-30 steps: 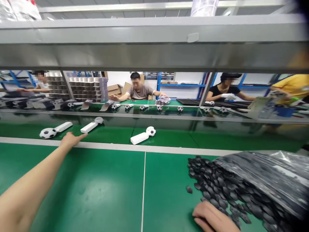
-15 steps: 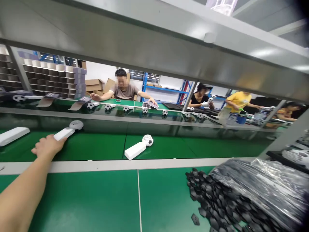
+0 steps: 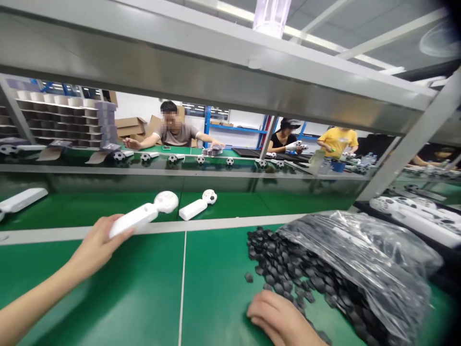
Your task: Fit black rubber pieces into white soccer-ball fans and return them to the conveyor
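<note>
My left hand (image 3: 101,240) is closed around the handle of a white handheld fan (image 3: 135,218) with a round head, held above the front edge of the green belt. My right hand (image 3: 281,317) is low at the bottom of the view, beside a pile of black pentagon-shaped pieces (image 3: 288,259). Its fingers are curled together near the tabletop; whatever lies under them is hidden. Another white fan (image 3: 194,210), its ball head showing a black patch, lies on the belt beyond.
One more white fan (image 3: 25,199) lies at the belt's left. A clear plastic bag (image 3: 360,254) covers part of the pile. Finished football-patterned fans (image 3: 414,211) fill a black tray at right. A metal beam (image 3: 216,81) spans overhead. Several co-workers sit or stand across the line.
My left hand has lifted the fan off the belt and brought it right and nearer. My right hand has come into view beside the black pieces. The view has shifted right.
</note>
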`<move>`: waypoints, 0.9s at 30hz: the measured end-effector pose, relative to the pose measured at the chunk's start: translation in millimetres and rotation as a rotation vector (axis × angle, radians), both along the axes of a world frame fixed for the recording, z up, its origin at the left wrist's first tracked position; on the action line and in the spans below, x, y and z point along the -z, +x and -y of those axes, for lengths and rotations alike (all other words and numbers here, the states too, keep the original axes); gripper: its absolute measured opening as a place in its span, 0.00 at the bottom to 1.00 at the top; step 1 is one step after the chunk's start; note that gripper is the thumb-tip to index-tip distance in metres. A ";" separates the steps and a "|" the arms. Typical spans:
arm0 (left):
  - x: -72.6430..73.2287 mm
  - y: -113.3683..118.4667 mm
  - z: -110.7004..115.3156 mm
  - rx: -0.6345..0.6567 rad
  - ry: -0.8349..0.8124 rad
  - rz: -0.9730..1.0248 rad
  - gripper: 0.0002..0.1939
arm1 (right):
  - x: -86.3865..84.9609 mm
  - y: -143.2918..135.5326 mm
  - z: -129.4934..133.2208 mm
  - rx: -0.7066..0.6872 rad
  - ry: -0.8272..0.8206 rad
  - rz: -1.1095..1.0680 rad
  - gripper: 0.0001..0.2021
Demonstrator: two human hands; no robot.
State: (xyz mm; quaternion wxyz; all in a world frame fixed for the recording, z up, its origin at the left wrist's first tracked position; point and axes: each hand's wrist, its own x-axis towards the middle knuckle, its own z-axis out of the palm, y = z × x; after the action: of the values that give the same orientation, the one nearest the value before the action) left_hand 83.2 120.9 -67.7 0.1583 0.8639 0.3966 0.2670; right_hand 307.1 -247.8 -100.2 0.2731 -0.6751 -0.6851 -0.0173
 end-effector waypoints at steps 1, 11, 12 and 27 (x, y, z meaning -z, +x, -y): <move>1.6 -1.7 25.7 0.058 -0.025 -0.006 0.29 | -2.9 -0.4 0.6 -0.005 0.012 -0.035 0.13; 14.6 -0.8 179.0 0.342 -0.180 -0.291 0.27 | -25.3 5.9 -8.8 0.150 0.150 -0.461 0.01; 10.6 5.7 183.6 0.362 -0.136 -0.313 0.29 | -29.0 6.1 -10.7 0.131 0.168 -0.452 0.01; -21.9 94.1 215.2 0.612 -0.103 -0.447 0.47 | -22.9 -7.1 -12.1 -0.015 0.160 -0.552 0.03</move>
State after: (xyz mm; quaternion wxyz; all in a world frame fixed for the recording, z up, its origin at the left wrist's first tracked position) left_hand 177.2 -94.3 -45.8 0.1834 0.9703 0.1577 -0.0079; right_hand 300.1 -235.7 -77.3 0.5020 -0.6255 -0.5860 0.1150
